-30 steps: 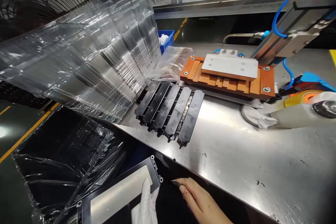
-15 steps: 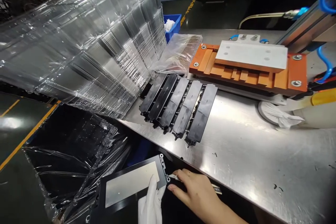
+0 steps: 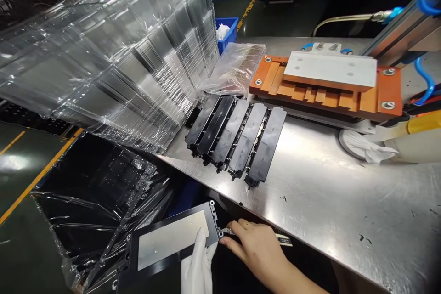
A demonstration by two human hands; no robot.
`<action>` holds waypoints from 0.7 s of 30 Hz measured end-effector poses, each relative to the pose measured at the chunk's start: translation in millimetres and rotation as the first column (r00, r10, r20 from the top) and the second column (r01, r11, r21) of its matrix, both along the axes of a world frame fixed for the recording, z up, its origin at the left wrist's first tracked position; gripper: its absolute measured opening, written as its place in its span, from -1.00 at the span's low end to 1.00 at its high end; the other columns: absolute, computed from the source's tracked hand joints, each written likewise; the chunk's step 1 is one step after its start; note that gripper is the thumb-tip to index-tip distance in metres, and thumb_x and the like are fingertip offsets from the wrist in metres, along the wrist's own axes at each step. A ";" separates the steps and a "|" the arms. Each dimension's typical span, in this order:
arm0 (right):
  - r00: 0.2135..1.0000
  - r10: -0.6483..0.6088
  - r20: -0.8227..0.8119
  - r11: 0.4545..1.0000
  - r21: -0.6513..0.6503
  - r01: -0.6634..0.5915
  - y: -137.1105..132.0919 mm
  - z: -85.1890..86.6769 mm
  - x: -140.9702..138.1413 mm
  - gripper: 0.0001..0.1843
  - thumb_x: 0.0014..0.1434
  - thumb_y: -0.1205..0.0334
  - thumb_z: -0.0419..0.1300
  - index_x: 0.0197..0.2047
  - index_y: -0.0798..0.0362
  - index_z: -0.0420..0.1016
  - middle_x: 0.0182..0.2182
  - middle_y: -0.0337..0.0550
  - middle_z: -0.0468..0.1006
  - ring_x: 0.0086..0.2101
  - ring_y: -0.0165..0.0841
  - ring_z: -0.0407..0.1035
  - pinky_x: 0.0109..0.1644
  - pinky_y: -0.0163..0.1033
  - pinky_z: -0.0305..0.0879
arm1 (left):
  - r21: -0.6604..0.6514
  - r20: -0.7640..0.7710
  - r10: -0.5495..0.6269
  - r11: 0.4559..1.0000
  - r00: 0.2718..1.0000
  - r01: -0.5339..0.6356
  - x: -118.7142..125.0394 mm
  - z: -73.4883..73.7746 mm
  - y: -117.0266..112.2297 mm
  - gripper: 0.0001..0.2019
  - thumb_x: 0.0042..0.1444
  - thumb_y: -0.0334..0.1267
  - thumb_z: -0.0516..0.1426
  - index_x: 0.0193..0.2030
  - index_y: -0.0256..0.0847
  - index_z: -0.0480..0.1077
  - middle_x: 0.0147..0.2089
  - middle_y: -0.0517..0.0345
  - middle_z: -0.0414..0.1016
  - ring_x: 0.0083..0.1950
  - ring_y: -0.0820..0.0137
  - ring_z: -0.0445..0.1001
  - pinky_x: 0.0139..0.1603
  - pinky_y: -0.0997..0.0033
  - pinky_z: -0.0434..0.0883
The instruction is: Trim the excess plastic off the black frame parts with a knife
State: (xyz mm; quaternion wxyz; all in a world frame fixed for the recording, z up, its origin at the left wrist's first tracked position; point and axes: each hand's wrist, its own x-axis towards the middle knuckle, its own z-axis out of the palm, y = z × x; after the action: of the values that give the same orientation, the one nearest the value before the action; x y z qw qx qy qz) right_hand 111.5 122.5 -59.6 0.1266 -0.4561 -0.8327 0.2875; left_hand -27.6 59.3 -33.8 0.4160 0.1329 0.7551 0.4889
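My left hand (image 3: 198, 264), in a white glove, holds a flat black frame with a grey panel (image 3: 172, 241) below the table's front edge, one gloved finger lying over its right end. My bare right hand (image 3: 255, 245) is closed in a pinch on a thin metal tool (image 3: 284, 239), whose tip touches the frame's right end near a corner hole. Several black oblong parts (image 3: 237, 140) lie side by side on the steel table (image 3: 327, 193), beyond both hands.
A tall leaning stack of clear plastic trays (image 3: 110, 64) fills the left. An orange fixture with a white plate (image 3: 327, 82) stands at the back. A white cloth (image 3: 365, 149) and a bottle lie right. Black trays in plastic wrap (image 3: 93, 188) sit low left.
My right hand moved left to the frame's right end and closed on the thin tool. The frame was raised and shifted right in my left hand. The view tilted down.
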 end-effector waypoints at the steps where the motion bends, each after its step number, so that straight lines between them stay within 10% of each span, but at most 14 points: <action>1: 1.000 0.005 0.007 1.000 0.014 -0.005 -0.4 1.6 -1.3 -0.74 0.25 -0.04 0.25 -0.25 -0.02 0.52 -0.47 -0.24 0.62 -0.53 -0.27 0.53 -0.50 -0.22 0.16 | 0.000 -0.023 -0.020 1.000 1.000 0.020 -0.4 4.0 0.4 -0.68 0.08 -0.12 0.26 -0.02 -0.13 0.56 -0.16 0.06 0.70 0.13 0.09 0.55 0.17 0.19 0.53; 12: 0.998 0.040 0.038 0.990 0.132 -0.044 -19.9 14.2 -12.5 -0.72 0.20 -0.05 0.29 -0.27 0.01 0.54 -0.49 -0.23 0.61 -0.57 -0.26 0.49 -0.51 -0.19 0.13 | 0.017 -0.057 -0.065 0.998 0.996 0.066 -10.9 31.9 -31.1 -0.70 0.24 -0.09 0.15 0.05 -0.13 0.43 0.13 0.02 0.48 0.07 0.21 0.49 0.03 0.08 0.52; 21: 0.992 0.110 0.059 0.970 0.213 -0.120 -43.1 24.2 -5.3 -0.75 0.24 -0.02 0.26 -0.29 -0.01 0.52 -0.50 -0.27 0.58 -0.52 -0.29 0.50 -0.48 -0.17 0.06 | 0.076 0.041 0.000 0.997 0.999 -0.003 -13.2 9.6 -58.7 -0.65 0.14 0.01 0.22 -0.08 -0.19 0.53 -0.18 0.01 0.67 0.01 0.17 0.60 0.11 0.10 0.54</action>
State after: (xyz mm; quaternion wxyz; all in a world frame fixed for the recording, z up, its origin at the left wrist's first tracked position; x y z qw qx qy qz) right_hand 106.3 79.4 -35.4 0.1392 -0.3970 -0.8868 0.1912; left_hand -40.8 0.6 -24.2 0.4256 0.1378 0.7276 0.5202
